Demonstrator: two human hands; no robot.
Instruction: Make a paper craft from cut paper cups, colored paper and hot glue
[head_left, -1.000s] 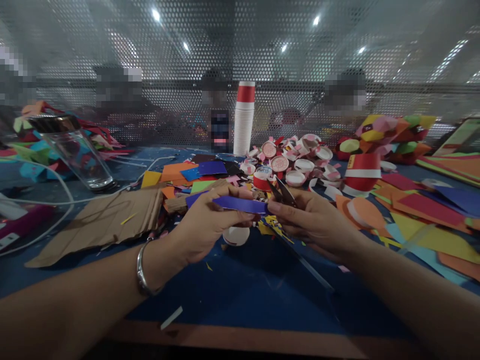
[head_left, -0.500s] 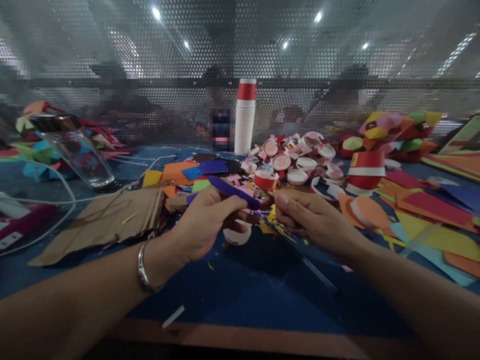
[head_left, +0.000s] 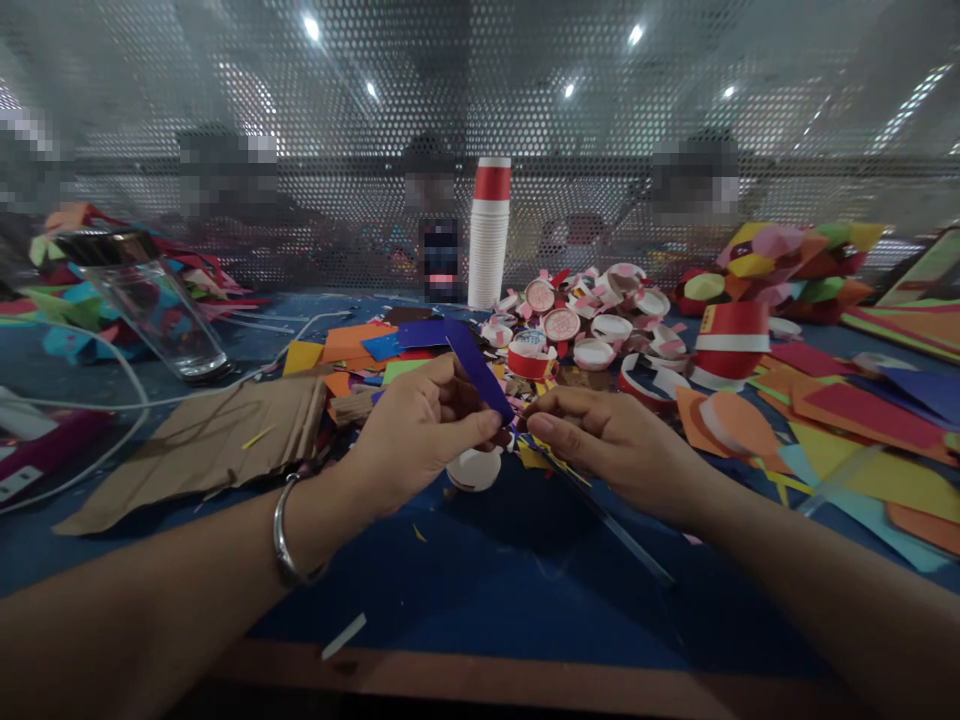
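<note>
A purple-blue paper strip (head_left: 475, 368) is pinched between the thumb and fingers of my left hand (head_left: 420, 425), its far end slanting up to the left. At the strip's lower end, my right hand (head_left: 611, 435) is closed, with fingers curled and the fingertips close to the paper. The scissors seen in this hand earlier are mostly hidden behind the fingers now. Below the hands lies a white paper cup bottom (head_left: 474, 470). Just beyond them is a cut red cup ring (head_left: 531, 362) among paper scraps.
A stack of paper cups (head_left: 489, 240) stands behind a heap of cut cup bottoms (head_left: 600, 320). Flat cardboard (head_left: 202, 430) and a glass bottle (head_left: 161, 310) are on the left. Coloured paper sheets (head_left: 862, 430) and a red cup (head_left: 731, 340) lie right. Perforated metal (head_left: 337, 130) rises behind.
My left hand has turned the purple-blue strip from nearly level to steeply upright. My right hand has rotated, and the scissor blades that showed above its fingers no longer stand out.
</note>
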